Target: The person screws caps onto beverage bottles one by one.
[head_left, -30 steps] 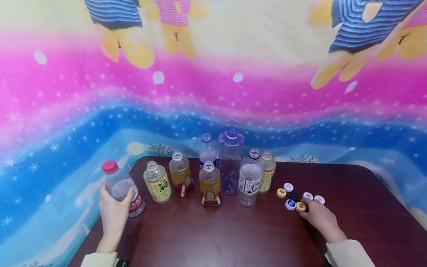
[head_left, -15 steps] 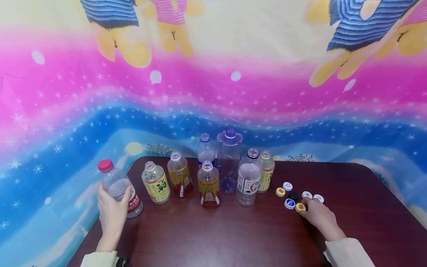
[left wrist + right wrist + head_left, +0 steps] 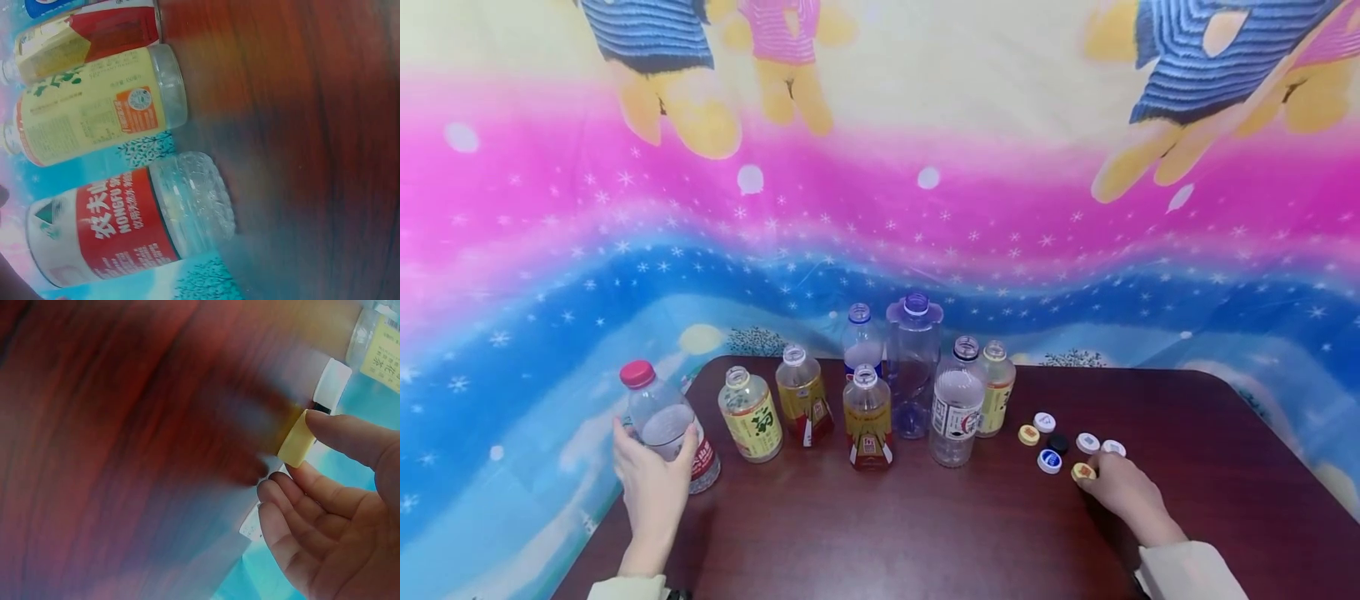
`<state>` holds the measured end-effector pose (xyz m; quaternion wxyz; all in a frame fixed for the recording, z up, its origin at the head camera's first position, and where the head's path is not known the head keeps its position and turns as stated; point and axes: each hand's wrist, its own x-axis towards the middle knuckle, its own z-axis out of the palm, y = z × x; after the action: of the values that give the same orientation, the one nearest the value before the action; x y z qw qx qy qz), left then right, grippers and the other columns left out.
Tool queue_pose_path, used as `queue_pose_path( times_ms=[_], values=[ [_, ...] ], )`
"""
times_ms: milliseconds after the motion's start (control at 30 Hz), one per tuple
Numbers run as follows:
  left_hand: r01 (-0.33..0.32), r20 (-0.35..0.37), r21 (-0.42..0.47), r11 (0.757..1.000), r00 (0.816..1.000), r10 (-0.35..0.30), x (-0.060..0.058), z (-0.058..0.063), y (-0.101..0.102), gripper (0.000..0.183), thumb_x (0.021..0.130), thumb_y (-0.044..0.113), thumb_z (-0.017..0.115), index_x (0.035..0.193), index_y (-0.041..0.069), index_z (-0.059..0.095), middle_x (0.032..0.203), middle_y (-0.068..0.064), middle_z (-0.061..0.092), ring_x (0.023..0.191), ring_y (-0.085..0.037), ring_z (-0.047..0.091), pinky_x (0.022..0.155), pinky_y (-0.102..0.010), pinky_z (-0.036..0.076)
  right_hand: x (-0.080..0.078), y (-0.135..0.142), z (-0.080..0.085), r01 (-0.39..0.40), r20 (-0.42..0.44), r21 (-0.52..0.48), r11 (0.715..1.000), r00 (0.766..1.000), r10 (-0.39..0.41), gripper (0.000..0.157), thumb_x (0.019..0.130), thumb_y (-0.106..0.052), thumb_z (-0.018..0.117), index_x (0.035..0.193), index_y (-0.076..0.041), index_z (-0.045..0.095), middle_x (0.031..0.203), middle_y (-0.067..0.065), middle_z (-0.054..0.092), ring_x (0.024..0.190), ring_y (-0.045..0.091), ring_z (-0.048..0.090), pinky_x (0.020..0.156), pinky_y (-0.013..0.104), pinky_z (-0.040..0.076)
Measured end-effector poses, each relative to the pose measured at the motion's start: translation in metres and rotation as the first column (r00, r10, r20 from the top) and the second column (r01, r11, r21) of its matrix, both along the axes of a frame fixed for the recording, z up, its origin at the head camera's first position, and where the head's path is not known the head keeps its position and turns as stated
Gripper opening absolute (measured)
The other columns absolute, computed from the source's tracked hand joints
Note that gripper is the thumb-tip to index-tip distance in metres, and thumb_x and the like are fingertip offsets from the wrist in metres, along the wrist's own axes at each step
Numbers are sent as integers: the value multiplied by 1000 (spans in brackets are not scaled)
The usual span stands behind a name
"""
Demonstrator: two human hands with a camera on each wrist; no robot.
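Observation:
My left hand (image 3: 653, 492) is spread around a clear water bottle (image 3: 662, 412) with a red cap and red label. Its thumb lies to the right of the bottle and its fingers to the left, with a narrow gap showing beside the fingers. The bottle stands upright on the table; the left wrist view shows its label and ribbed base (image 3: 194, 203). At the right, my right hand (image 3: 1127, 492) pinches a yellow bottle cap (image 3: 296, 440) between thumb and finger, low over the table. Several loose caps lie close by, including a blue-and-white one (image 3: 1049, 461) and a black one (image 3: 1057, 442).
Several uncapped bottles stand in the middle: a yellow-labelled one (image 3: 751, 421), two gold-and-red ones, a tall purple one (image 3: 914, 367), and a white-labelled one (image 3: 957, 417). A patterned cloth (image 3: 880, 200) hangs behind the dark wooden table (image 3: 880, 542).
The yellow cap has shifted slightly right and nearer with my right hand, away from the blue-and-white cap. My left fingers have spread a little off the water bottle.

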<state>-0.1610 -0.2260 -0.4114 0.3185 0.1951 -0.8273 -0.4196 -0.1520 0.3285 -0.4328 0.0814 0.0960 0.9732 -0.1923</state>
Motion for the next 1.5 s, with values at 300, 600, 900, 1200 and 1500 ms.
queue_pose_path(
  times_ms=[300,600,900,1200,1500],
  values=[
    [11,-506,-195,981,856,-111,7,7,30,67,80,12,64,137,-5,35,132,-32,40,115,-39,38,104,-36,33,1,9,-1,-15,-19,-2,1000,1000,15,24,84,-17,67,89,5,62,72,8,57,64,19,47,59,32,37],
    [199,-361,-363,910,871,-334,-11,22,72,60,80,4,69,133,-6,43,135,-27,43,122,-41,41,107,-42,37,2,12,3,-24,-135,-21,999,991,21,28,78,-12,72,89,11,61,76,15,62,67,20,53,62,35,45],
    [240,6,-126,963,970,-241,-40,13,73,89,85,17,69,149,-5,11,152,-30,19,140,-46,22,109,-62,29,7,6,13,4,-204,-74,997,979,-19,36,77,-9,71,99,14,53,86,24,62,74,25,57,66,40,51],
    [231,89,-103,968,971,-222,-45,3,66,76,85,14,66,143,-10,23,145,-33,27,133,-49,30,105,-64,33,12,2,19,0,-311,-110,994,950,-35,36,77,-9,68,100,13,50,83,22,61,72,25,59,60,31,46],
    [256,34,-107,961,967,-254,-37,-5,67,74,81,16,72,140,-3,31,128,-29,38,112,-45,49,94,-61,44,12,2,13,-3,-348,-112,994,937,-36,39,80,-11,66,110,11,54,92,25,65,76,28,63,63,32,48]
  ],
)
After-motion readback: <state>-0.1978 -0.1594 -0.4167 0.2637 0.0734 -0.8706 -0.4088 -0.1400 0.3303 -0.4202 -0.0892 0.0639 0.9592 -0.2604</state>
